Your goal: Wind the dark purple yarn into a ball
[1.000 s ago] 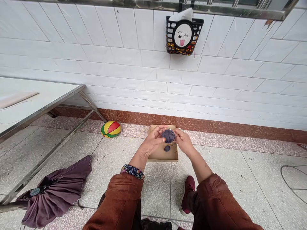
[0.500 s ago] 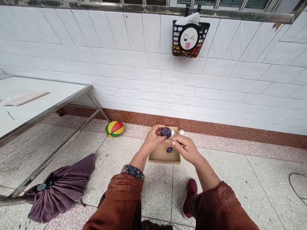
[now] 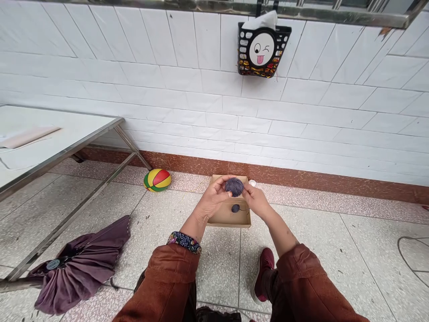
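Observation:
A dark purple-grey ball of yarn (image 3: 234, 187) is held up over an open cardboard box (image 3: 219, 219). My left hand (image 3: 216, 194) is closed round its left side, thumb at the front and fingers behind. On the right side, my right hand (image 3: 253, 197) has its fingers pinched together against the ball, and any strand between them is too fine to make out. Inside the box's near part lies a smaller dark ball (image 3: 235, 208), with a thin dark strand running from it to the right. Both my hands partly cover the box's far part.
A small white object (image 3: 252, 183) lies by the wall behind the box. To the left are a colourful ball (image 3: 157, 180), a folded purple umbrella (image 3: 83, 270) and a metal-framed table (image 3: 77, 120). A black basket (image 3: 264, 51) hangs on the wall. A cable (image 3: 407, 257) lies at right.
My right hand has moved from just in front of the yarn ball up to its right side. The ball has turned in my left hand, showing its strands more broadly. The view has shifted slightly.

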`<action>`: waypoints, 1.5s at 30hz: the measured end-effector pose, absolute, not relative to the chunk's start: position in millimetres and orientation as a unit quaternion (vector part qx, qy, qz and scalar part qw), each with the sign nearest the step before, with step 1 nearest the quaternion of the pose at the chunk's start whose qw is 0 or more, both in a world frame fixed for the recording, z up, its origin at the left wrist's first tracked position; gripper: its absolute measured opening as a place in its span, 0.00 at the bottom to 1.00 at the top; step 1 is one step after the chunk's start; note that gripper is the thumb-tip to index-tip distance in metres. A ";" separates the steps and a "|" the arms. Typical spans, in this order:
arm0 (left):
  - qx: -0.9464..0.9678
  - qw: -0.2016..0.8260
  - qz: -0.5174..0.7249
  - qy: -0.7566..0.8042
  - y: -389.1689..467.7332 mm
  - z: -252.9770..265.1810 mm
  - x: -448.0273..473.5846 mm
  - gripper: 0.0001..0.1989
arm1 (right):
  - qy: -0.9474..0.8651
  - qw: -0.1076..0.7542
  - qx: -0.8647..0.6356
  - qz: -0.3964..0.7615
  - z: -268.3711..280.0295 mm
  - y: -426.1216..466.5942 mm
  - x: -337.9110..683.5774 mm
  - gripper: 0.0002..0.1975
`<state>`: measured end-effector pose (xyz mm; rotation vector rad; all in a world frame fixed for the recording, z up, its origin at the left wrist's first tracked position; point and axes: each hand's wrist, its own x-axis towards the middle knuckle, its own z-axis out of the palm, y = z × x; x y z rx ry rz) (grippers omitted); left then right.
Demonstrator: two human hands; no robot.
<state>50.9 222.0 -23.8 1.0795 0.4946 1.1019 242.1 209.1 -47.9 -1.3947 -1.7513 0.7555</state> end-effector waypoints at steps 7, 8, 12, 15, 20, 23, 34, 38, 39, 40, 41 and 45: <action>0.490 0.616 0.524 0.324 231.5 -25.2 44.8 0.24 | -0.815 0.296 -0.392 0.307 -19.2 181.0 218.7 0.16; 0.501 0.613 0.516 0.328 231.5 -25.8 44.5 0.24 | -0.818 0.304 -0.377 0.310 -12.2 177.8 220.0 0.17; 0.557 0.614 0.452 0.330 229.1 -30.5 44.3 0.24 | -0.777 0.403 -0.380 0.300 5.5 175.1 233.8 0.15; 0.593 0.624 0.398 0.318 224.5 -34.2 45.1 0.25 | -0.727 0.469 -0.418 0.280 2.8 183.2 244.5 0.15; 0.572 0.693 0.381 0.218 215.7 -32.3 47.0 0.34 | -0.666 0.488 -0.502 0.258 -22.3 202.6 247.6 0.13; 0.538 0.698 0.427 0.203 215.9 -28.7 47.3 0.30 | -0.678 0.437 -0.524 0.273 -39.3 208.3 240.0 0.11; 0.568 0.535 0.493 0.385 240.0 -36.0 31.0 0.26 | -0.788 0.344 -0.339 0.382 -10.2 173.8 212.0 0.16; 0.605 0.523 0.454 0.393 237.0 -37.7 28.7 0.26 | -0.728 0.445 -0.356 0.381 2.9 173.1 224.2 0.17; 0.613 0.527 0.439 0.393 235.1 -37.8 29.1 0.28 | -0.711 0.469 -0.364 0.377 2.4 175.4 227.8 0.17; 0.620 0.535 0.423 0.388 233.0 -37.6 29.7 0.30 | -0.694 0.491 -0.374 0.371 0.6 178.5 231.2 0.17; 0.628 0.546 0.405 0.379 230.5 -37.1 30.4 0.33 | -0.678 0.509 -0.387 0.363 -2.2 182.2 234.4 0.17; 0.648 0.619 0.342 0.284 220.2 -33.5 33.9 0.41 | -0.627 0.533 -0.463 0.328 -19.8 198.9 242.3 0.16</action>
